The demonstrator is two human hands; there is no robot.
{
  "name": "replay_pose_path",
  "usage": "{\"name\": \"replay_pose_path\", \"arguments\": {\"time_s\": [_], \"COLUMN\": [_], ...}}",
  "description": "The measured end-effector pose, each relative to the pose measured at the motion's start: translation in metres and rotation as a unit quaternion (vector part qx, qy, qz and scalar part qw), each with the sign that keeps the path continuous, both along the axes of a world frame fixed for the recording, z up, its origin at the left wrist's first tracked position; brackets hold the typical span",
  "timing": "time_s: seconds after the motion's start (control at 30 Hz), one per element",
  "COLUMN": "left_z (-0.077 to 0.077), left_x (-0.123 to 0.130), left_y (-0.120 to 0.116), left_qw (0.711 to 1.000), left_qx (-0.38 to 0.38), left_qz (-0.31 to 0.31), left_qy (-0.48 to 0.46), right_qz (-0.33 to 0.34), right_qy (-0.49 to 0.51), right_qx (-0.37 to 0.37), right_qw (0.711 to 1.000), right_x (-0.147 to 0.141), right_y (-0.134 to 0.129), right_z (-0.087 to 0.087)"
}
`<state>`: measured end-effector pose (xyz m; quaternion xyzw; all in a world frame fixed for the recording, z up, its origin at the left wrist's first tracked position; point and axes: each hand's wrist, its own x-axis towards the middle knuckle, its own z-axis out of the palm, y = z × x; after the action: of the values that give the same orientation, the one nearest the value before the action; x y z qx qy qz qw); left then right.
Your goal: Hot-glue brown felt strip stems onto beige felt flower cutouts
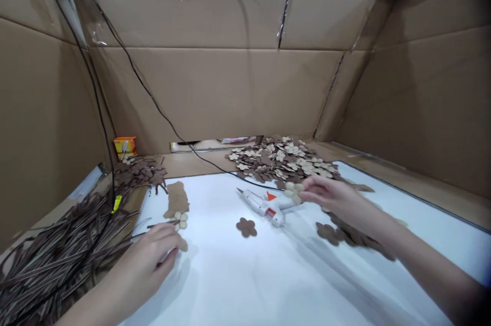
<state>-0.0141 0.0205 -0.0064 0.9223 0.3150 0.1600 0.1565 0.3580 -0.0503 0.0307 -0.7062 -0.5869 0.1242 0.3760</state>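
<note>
My right hand (330, 198) pinches a beige flower cutout (293, 192) by its edge, just above a white hot glue gun (264, 206) lying on its side with an orange part. My left hand (149, 257) grips a thin brown stem (163, 224) near the table's left edge. A small beige flower (180, 220) sits at the stem's far end. A brown flower cutout (246, 227) lies alone on the white tabletop (215, 275). Below my right wrist lies a row of brown flower cutouts (345, 234).
A heap of beige and brown flower cutouts (280, 160) lies behind the table. A large bundle of brown stems (57, 259) fills the lower left. There are also a brown leaf-shaped piece (176, 201), an orange box (125, 147), a black cable (161, 111) and cardboard walls (215, 91).
</note>
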Motion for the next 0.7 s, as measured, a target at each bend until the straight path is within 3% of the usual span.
{"name": "replay_pose_path", "arguments": {"time_s": [0.13, 0.2, 0.27, 0.33, 0.4, 0.47, 0.53, 0.6, 0.7], "left_z": [0.001, 0.002, 0.005, 0.008, 0.009, 0.006, 0.001, -0.007, -0.014], "left_x": [0.004, 0.005, 0.006, 0.007, 0.007, 0.006, 0.004, 0.004, 0.005], "left_y": [-0.009, -0.013, -0.015, -0.019, -0.022, -0.025, -0.028, -0.028, -0.028], "left_qw": [0.998, 0.998, 0.999, 0.999, 0.998, 0.995, 0.991, 0.986, 0.981], "left_qx": [-0.047, -0.056, -0.049, -0.033, -0.018, 0.006, 0.038, 0.060, 0.068], "left_qz": [-0.035, -0.033, -0.018, -0.020, -0.047, -0.073, -0.092, -0.111, -0.138], "left_qy": [-0.015, -0.005, 0.014, 0.033, 0.048, 0.068, 0.090, 0.105, 0.116], "right_qz": [0.205, 0.210, 0.174, 0.128, 0.100, 0.116, 0.157, 0.182, 0.193], "right_qy": [0.002, -0.028, -0.077, -0.125, -0.170, -0.273, -0.300, -0.315, -0.340], "right_qx": [-0.124, -0.134, -0.114, -0.086, -0.065, -0.038, -0.087, -0.113, -0.106], "right_qw": [0.971, 0.968, 0.975, 0.980, 0.978, 0.954, 0.937, 0.925, 0.914], "right_x": [-0.079, -0.110, -0.118, -0.101, -0.064, -0.022, 0.010, 0.026, 0.023], "right_y": [0.014, 0.019, 0.023, 0.026, 0.030, 0.034, 0.037, 0.040, 0.044], "right_z": [-0.018, -0.026, -0.028, -0.024, -0.021, -0.023, -0.032, -0.043, -0.055]}}
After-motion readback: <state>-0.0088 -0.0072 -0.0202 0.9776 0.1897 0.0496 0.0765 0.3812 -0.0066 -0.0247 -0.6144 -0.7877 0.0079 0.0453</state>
